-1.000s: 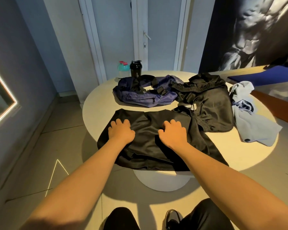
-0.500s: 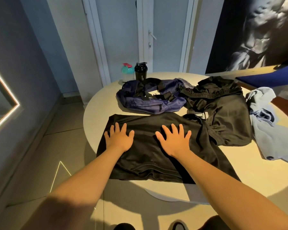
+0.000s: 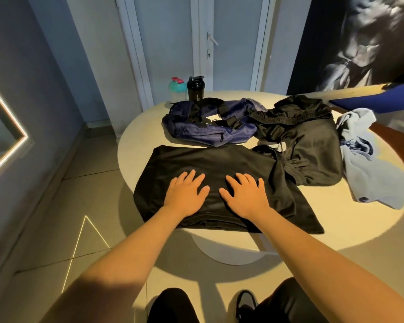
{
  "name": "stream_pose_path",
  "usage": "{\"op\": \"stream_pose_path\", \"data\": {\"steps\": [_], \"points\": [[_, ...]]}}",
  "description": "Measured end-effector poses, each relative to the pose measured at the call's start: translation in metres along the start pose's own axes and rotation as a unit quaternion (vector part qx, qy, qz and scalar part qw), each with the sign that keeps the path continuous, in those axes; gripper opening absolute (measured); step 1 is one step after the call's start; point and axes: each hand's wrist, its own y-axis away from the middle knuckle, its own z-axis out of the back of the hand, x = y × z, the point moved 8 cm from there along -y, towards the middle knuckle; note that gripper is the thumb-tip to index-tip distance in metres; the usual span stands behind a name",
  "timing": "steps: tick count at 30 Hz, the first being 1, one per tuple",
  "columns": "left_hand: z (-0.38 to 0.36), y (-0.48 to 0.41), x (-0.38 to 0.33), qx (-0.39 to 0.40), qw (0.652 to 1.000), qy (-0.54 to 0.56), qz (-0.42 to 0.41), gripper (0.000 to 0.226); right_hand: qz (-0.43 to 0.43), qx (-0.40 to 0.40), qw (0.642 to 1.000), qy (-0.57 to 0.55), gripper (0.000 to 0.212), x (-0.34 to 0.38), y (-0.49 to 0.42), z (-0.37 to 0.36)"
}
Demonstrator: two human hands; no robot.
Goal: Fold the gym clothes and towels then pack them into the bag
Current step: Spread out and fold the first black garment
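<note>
A black garment [image 3: 210, 164] lies spread flat on the near part of the round table [image 3: 350, 227], its front edge hanging slightly over the rim. My left hand [image 3: 184, 194] and my right hand [image 3: 245, 195] rest flat on it side by side, fingers straight and slightly spread. Behind it sits a navy bag [image 3: 208, 130] with black straps. A second black garment [image 3: 306, 141] lies crumpled to the right of the bag. A light grey-blue cloth [image 3: 373, 173] is bunched at the table's right edge.
A black shaker bottle [image 3: 195, 89] and a clear bottle with a teal lid [image 3: 177, 89] stand at the table's far edge. A white door is behind them. A blue mat [image 3: 387, 100] lies on a bench at right. My legs and a shoe show below the table.
My fingers went from curled to straight and spread on the black garment. Both hands have since drawn closer together and a little toward me over the fabric.
</note>
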Motion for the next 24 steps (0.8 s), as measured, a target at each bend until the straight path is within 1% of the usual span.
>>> {"op": "stream_pose_path", "data": {"steps": [2, 3, 5, 7, 9, 11, 13, 15, 17, 19, 20, 22, 24], "points": [[0.004, 0.005, 0.004, -0.003, 1.000, 0.004, -0.006, 0.059, -0.031, 0.024, 0.999, -0.006, 0.066, -0.014, 0.014, -0.002], [0.005, 0.008, 0.006, -0.001, 1.000, 0.005, -0.008, 0.058, -0.039, 0.024, 0.999, -0.011, 0.065, -0.020, 0.022, -0.002], [0.006, 0.015, 0.008, 0.012, 1.000, -0.001, -0.017, 0.056, -0.038, -0.016, 0.999, -0.008, 0.063, -0.030, 0.039, 0.006], [0.011, 0.021, -0.001, 0.008, 0.999, -0.016, -0.028, 0.056, -0.012, -0.075, 0.997, 0.006, 0.056, -0.034, 0.053, 0.017], [0.021, 0.021, -0.032, -0.028, 0.998, -0.010, -0.060, 0.055, 0.025, -0.118, 0.992, -0.043, 0.044, -0.035, 0.062, 0.025], [0.029, 0.020, -0.079, -0.054, 0.992, 0.043, -0.107, 0.051, 0.032, -0.143, 0.983, -0.112, 0.032, -0.039, 0.066, 0.033], [0.020, 0.019, -0.119, -0.025, 0.985, 0.107, -0.132, 0.050, 0.010, -0.185, 0.976, -0.117, 0.027, -0.049, 0.071, 0.047], [-0.001, 0.021, -0.143, 0.021, 0.984, 0.108, -0.142, 0.052, -0.043, -0.212, 0.973, -0.083, 0.033, -0.066, 0.075, 0.059], [-0.015, 0.026, -0.147, 0.024, 0.987, 0.063, -0.148, 0.054, -0.109, -0.168, 0.976, -0.081, 0.043, -0.090, 0.074, 0.058], [-0.013, 0.030, -0.143, -0.015, 0.987, 0.061, -0.150, 0.046, -0.149, -0.102, 0.971, -0.159, 0.048, -0.111, 0.070, 0.047], [-0.007, 0.031, -0.142, -0.036, 0.986, 0.067, -0.145, 0.039, -0.154, -0.093, 0.963, -0.201, 0.048, -0.116, 0.068, 0.045], [0.003, 0.029, -0.138, -0.068, 0.989, 0.061, -0.114, 0.024, -0.140, -0.097, 0.954, -0.248, 0.049, -0.117, 0.065, 0.048], [0.013, 0.022, -0.136, -0.090, 0.991, 0.052, -0.082, 0.020, -0.133, -0.090, 0.947, -0.278, 0.048, -0.110, 0.061, 0.050]]}}
